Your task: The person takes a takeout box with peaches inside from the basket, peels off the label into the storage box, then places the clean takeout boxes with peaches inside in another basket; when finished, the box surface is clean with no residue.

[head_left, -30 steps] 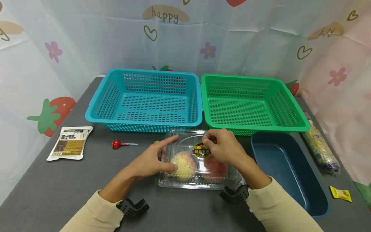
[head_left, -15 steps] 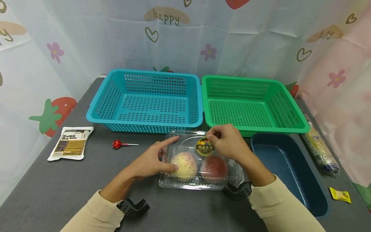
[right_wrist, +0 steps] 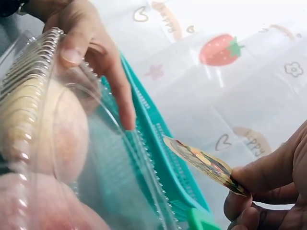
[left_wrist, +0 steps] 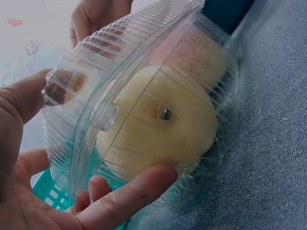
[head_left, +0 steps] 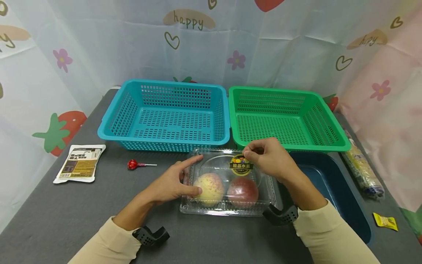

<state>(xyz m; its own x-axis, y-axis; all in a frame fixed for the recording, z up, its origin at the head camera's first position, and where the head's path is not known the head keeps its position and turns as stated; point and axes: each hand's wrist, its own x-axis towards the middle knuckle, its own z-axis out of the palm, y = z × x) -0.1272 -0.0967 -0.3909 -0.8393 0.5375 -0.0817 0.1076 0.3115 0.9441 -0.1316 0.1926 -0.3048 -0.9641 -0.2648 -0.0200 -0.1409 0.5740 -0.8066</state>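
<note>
Holding clear ribbed clamshell [head_left: 227, 183] – yellow + red fruit inside.

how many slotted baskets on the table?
2. The blue basket sits at the back left, the green basket right beside it at the back right. None appear hidden.

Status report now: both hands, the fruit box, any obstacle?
Left hand steadies clear fruit box, thumb and forefinger on its left end. Right hand pinches round sticker, edge peeled off the lid. Box shut, two fruits inside. Nothing in the way.
</note>
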